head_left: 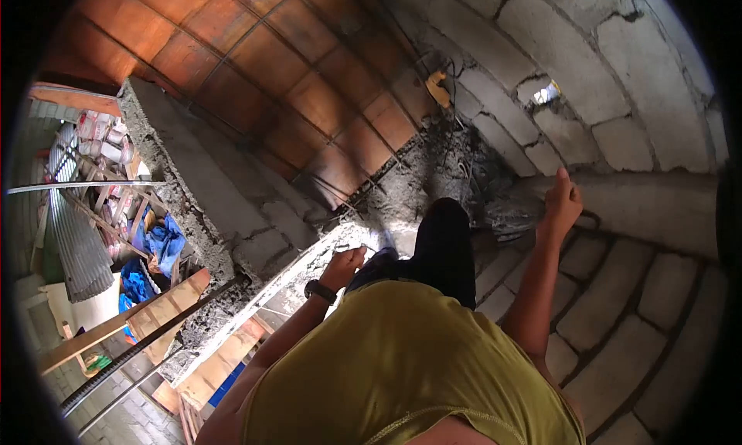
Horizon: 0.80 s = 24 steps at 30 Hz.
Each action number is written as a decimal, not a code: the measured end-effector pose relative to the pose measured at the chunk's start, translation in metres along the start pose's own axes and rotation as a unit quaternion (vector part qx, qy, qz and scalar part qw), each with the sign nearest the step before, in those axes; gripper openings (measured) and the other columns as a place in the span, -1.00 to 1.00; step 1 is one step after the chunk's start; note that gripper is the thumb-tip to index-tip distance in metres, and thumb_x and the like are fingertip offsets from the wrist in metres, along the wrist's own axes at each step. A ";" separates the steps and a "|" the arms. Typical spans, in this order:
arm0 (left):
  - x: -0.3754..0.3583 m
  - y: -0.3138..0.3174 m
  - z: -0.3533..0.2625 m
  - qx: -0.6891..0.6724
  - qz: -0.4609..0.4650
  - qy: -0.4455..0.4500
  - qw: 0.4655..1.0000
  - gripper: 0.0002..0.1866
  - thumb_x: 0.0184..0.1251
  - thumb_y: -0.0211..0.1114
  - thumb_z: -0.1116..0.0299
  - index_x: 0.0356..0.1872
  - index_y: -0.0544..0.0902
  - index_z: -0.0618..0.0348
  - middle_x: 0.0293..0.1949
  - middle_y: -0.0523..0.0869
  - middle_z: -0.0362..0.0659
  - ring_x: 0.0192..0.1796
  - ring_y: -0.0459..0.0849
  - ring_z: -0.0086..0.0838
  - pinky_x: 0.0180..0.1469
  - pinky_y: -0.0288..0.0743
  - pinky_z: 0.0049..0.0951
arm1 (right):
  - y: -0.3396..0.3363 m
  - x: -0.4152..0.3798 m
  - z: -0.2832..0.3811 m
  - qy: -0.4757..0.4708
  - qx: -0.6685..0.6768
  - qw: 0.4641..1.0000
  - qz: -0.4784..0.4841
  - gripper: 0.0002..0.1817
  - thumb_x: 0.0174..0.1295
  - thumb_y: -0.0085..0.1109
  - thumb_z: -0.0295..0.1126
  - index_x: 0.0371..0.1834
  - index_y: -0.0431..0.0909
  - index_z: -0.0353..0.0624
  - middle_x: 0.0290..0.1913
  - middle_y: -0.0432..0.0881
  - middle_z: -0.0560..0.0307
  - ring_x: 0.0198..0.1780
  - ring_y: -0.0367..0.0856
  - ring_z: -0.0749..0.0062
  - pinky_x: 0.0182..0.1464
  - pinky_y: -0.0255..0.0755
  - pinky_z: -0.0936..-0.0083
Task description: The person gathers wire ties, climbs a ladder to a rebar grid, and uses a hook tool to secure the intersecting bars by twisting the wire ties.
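My left hand, with a dark watch on its wrist, is beside my dark trouser leg. Its fingers look partly curled and their tips are hard to make out. Out to the right, my right hand is raised in front of the grey block wall. Its fingers are curled in, with the thumb side up and nothing visible in them. Below me, a rough concrete ledge runs past my left hand.
Orange-brown tiles crossed by steel bars spread ahead. A yellow object is by the wall corner. To the left lie a corrugated sheet, blue plastic and wooden boards. Ribbed rebar juts across the lower left.
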State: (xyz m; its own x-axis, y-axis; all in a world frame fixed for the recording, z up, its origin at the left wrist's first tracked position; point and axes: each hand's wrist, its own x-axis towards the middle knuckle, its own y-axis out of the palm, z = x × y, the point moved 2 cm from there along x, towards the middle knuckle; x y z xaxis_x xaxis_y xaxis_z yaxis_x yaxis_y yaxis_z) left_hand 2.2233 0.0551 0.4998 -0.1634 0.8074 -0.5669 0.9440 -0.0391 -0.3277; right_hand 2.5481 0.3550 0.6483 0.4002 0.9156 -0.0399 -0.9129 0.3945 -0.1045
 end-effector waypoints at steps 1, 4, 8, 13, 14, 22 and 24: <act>0.005 0.002 -0.003 -0.012 0.003 0.001 1.000 -0.43 0.53 -0.03 -0.07 -0.40 0.59 0.29 -0.55 0.60 -0.15 -0.43 0.53 -0.40 -0.25 0.41 -0.35 | 0.003 0.003 0.000 0.011 -0.011 1.000 0.006 -0.54 0.26 0.31 -0.13 -0.63 0.27 -0.01 -0.61 0.22 0.44 -0.56 0.06 0.71 -0.50 -0.07 0.54; 0.020 0.000 -0.024 -0.033 0.012 0.003 0.999 -0.45 0.54 -0.04 -0.05 -0.45 0.53 0.27 -0.57 0.54 -0.12 -0.45 0.50 -0.36 -0.26 0.38 -0.32 | 0.016 0.017 0.009 -0.011 -0.005 0.999 0.039 -0.55 0.29 0.27 -0.15 -0.64 0.26 0.01 -0.61 0.21 0.44 -0.55 0.07 0.71 -0.51 -0.07 0.54; 0.050 -0.007 -0.038 -0.041 -0.009 0.018 0.999 -0.45 0.56 -0.04 -0.03 -0.52 0.44 0.26 -0.60 0.45 -0.18 -0.48 0.39 -0.44 -0.32 0.32 -0.33 | 0.044 0.057 0.015 0.037 0.134 0.989 0.044 -0.56 0.31 0.25 -0.17 -0.64 0.25 0.01 -0.61 0.20 0.45 -0.55 0.07 0.71 -0.50 -0.06 0.55; 0.074 -0.031 -0.070 -0.113 -0.077 -0.002 0.991 -0.46 0.57 -0.01 0.00 -0.59 0.33 0.17 -0.63 0.36 -0.26 -0.47 0.31 -0.53 -0.28 0.31 -0.39 | 0.097 0.127 0.013 -0.006 -0.038 0.984 0.173 -0.52 0.30 0.28 -0.22 -0.65 0.19 -0.02 -0.59 0.15 0.47 -0.51 0.01 0.70 -0.47 -0.08 0.55; 0.077 -0.031 -0.069 -0.119 -0.120 0.076 0.983 -0.45 0.57 -0.03 -0.03 -0.59 0.35 0.18 -0.62 0.36 -0.26 -0.47 0.32 -0.51 -0.27 0.32 -0.37 | 0.105 0.136 0.021 -0.008 -0.045 0.981 0.187 -0.52 0.30 0.28 -0.22 -0.65 0.19 -0.02 -0.59 0.15 0.47 -0.51 0.01 0.70 -0.47 -0.08 0.55; 0.039 -0.060 -0.187 -0.137 -0.246 -0.123 0.952 -0.36 0.52 -0.11 -0.19 -0.55 0.48 0.19 -0.56 0.52 -0.21 -0.42 0.48 -0.46 -0.22 0.37 -0.37 | 0.167 0.161 0.108 0.035 -0.100 0.925 0.365 -0.54 0.29 0.28 -0.34 -0.67 0.20 0.01 -0.63 0.17 0.49 -0.55 0.05 0.77 -0.49 -0.07 0.63; 0.032 -0.055 -0.180 -0.178 -0.266 -0.124 0.939 -0.35 0.52 -0.10 -0.18 -0.57 0.50 0.20 -0.55 0.54 -0.21 -0.42 0.49 -0.45 -0.23 0.38 -0.37 | 0.174 0.161 0.126 0.040 -0.089 0.925 0.366 -0.54 0.27 0.31 -0.35 -0.68 0.21 -0.01 -0.61 0.19 0.49 -0.53 0.07 0.78 -0.48 -0.05 0.63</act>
State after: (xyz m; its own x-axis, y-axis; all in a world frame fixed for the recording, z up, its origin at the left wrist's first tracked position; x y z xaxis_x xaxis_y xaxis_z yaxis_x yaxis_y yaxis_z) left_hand 2.2175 0.1891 0.6364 -0.6591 0.4927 -0.5682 0.7386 0.5663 -0.3658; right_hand 2.4432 0.5807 0.7485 -0.3094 0.9207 -0.2380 -0.9169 -0.3552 -0.1820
